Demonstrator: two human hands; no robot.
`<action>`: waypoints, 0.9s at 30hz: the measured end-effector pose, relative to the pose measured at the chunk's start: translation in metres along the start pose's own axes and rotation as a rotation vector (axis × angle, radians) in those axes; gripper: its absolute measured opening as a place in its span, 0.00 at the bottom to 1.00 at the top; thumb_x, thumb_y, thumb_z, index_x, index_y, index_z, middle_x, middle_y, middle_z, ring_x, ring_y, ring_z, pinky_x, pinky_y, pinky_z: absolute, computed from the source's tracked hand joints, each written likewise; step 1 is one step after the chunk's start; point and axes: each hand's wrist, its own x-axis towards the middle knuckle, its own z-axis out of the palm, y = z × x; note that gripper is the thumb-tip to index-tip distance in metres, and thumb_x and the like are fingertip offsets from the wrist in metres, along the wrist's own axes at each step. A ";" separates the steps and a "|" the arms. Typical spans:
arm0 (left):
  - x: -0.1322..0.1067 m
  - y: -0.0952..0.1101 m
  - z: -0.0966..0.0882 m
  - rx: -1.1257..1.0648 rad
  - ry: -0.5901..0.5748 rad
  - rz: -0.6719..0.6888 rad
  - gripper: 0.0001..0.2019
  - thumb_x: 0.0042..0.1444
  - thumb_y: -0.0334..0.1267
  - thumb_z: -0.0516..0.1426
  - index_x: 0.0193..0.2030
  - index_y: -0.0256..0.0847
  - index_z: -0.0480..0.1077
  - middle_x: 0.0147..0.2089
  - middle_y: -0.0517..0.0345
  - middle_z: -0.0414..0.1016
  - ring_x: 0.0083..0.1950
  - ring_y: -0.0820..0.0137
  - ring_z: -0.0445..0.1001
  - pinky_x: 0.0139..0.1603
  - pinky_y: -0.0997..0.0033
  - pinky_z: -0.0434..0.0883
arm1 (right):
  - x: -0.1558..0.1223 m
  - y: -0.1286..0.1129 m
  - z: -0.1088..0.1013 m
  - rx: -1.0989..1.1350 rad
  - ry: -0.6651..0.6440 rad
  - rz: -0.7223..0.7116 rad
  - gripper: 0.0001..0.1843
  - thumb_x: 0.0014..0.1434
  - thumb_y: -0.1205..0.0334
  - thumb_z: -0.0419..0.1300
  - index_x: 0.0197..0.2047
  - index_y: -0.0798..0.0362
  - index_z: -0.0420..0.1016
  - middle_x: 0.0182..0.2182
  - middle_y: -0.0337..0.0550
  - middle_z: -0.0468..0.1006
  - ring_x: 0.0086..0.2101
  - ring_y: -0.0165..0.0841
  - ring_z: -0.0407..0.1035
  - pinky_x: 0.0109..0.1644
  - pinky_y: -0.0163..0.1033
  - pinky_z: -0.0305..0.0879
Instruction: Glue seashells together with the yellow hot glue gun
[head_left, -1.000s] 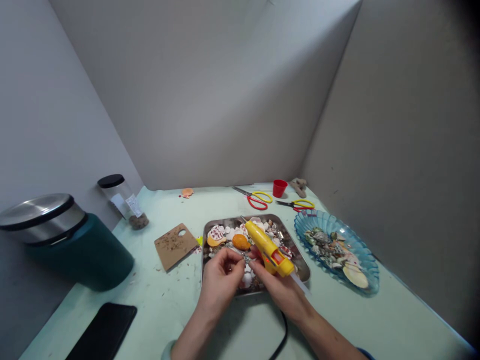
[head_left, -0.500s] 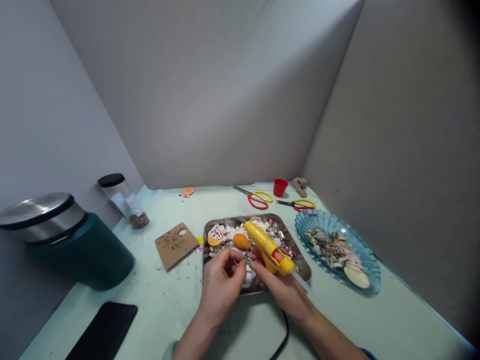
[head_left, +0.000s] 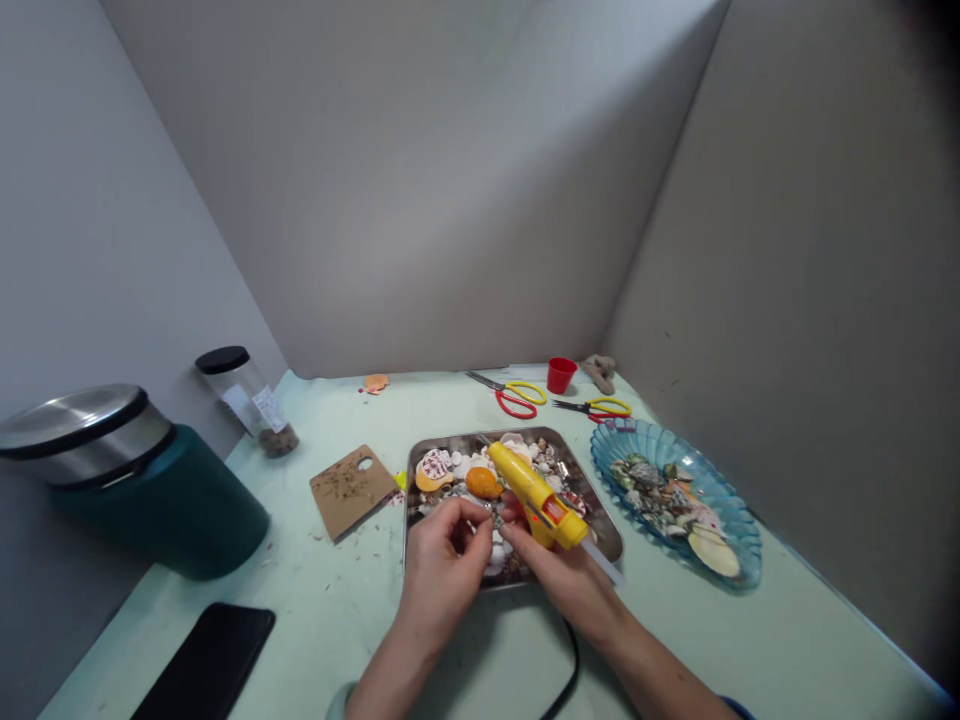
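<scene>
A yellow hot glue gun (head_left: 529, 488) rests in my right hand (head_left: 566, 578), its nozzle tilted to the upper left and a clear glue stick jutting from its rear. My left hand (head_left: 448, 555) is closed in a pinch. A small greyish piece (head_left: 495, 518) shows between the fingertips of both hands, too tiny to name. Both hands are over the near part of a metal tray (head_left: 611, 535) filled with seashells. Inside it an orange shell (head_left: 484, 483) and a speckled white shell (head_left: 435, 466) lie beyond my left fingers.
A blue glass dish (head_left: 739, 510) of shells stands right. Two pairs of scissors (head_left: 517, 397) (head_left: 600, 408), and a red cup (head_left: 561, 375) lie behind the tray. Leftward are a brown board (head_left: 341, 500), a jar (head_left: 251, 405), a green flask (head_left: 180, 510) and a black phone (head_left: 210, 660).
Almost nothing differs. Both hands keep the same place and hold, and the glue gun stays at the same tilt.
</scene>
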 end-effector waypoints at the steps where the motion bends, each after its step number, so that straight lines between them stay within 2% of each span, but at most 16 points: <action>1: 0.000 0.000 0.000 0.009 0.001 0.008 0.06 0.53 0.35 0.56 0.28 0.39 0.70 0.26 0.60 0.71 0.25 0.74 0.65 0.25 0.77 0.63 | 0.000 0.001 0.000 -0.005 -0.006 0.003 0.13 0.51 0.56 0.63 0.39 0.53 0.76 0.36 0.46 0.82 0.38 0.41 0.76 0.43 0.43 0.73; 11: 0.001 0.002 0.000 0.089 0.000 0.027 0.06 0.54 0.34 0.55 0.27 0.39 0.69 0.26 0.60 0.69 0.25 0.73 0.65 0.27 0.76 0.62 | 0.000 0.004 -0.001 -0.052 -0.018 -0.017 0.13 0.53 0.55 0.62 0.39 0.53 0.76 0.35 0.46 0.82 0.38 0.42 0.76 0.41 0.42 0.74; 18: 0.001 0.002 0.000 0.063 -0.002 0.012 0.06 0.53 0.35 0.55 0.26 0.39 0.69 0.25 0.60 0.69 0.25 0.74 0.64 0.26 0.76 0.61 | 0.000 0.006 -0.002 -0.043 -0.020 -0.009 0.12 0.53 0.56 0.62 0.39 0.53 0.76 0.34 0.45 0.82 0.36 0.42 0.76 0.37 0.42 0.73; 24: 0.006 0.007 -0.003 -0.253 0.006 -0.257 0.09 0.49 0.42 0.59 0.28 0.39 0.68 0.21 0.64 0.66 0.20 0.75 0.63 0.20 0.77 0.61 | 0.000 0.003 0.001 -0.001 0.029 -0.015 0.12 0.52 0.55 0.63 0.37 0.54 0.77 0.35 0.45 0.82 0.37 0.41 0.76 0.42 0.42 0.73; 27: 0.008 0.012 -0.005 -0.353 0.018 -0.328 0.11 0.44 0.43 0.62 0.27 0.38 0.67 0.19 0.66 0.65 0.18 0.77 0.62 0.18 0.78 0.61 | 0.001 0.002 0.002 0.042 0.062 0.019 0.13 0.51 0.54 0.64 0.36 0.55 0.78 0.34 0.45 0.82 0.36 0.40 0.76 0.42 0.42 0.73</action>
